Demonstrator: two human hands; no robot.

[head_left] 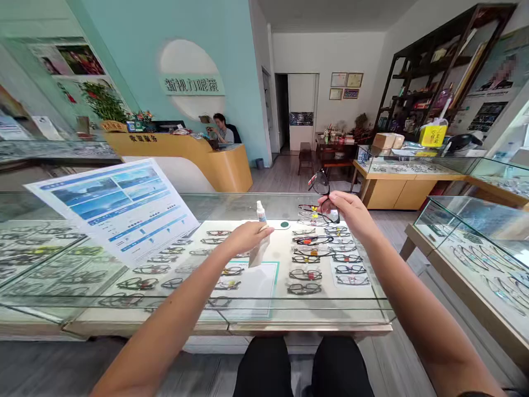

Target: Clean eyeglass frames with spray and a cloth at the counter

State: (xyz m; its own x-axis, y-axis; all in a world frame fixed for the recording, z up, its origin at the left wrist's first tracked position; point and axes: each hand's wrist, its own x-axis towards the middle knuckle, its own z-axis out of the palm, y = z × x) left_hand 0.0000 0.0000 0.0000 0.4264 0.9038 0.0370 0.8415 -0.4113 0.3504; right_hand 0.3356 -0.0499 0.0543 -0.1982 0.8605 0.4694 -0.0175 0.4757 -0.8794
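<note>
Over the counter (372, 309), dead centre of the frame: left hand (248, 236) curled shut round a small white spray bottle (260, 212), nozzle end up, with a pale cloth (259, 255) pinched under the same fingers and hanging down toward the glass. Just right of that, right hand (349, 212) pinching black glasses (321, 184) by the frame, thumb and fingers closed on it, held up clear of the counter, one temple poking toward the upper middle. Hands near each other but apart.

Looks like the lens-cleaning stage, with no spray on the lens yet as far as can be told. Next move would call for bringing nozzle and lens close together, aiming at the lens rather than the display below, then shifting grip to free the cloth.

Underneath, rows of frames in the case, plus a green disc (284, 224) lying just beside the bottle. Left of centre, propped leaflet (119, 207) with blue charts, print too small to read. Upper left of centre, wall sign (192, 84) in Chinese, ending 眼镜. Bottle label unreadable. Upper right, yellow bag (433, 134) with red print, can't make it out.
</note>
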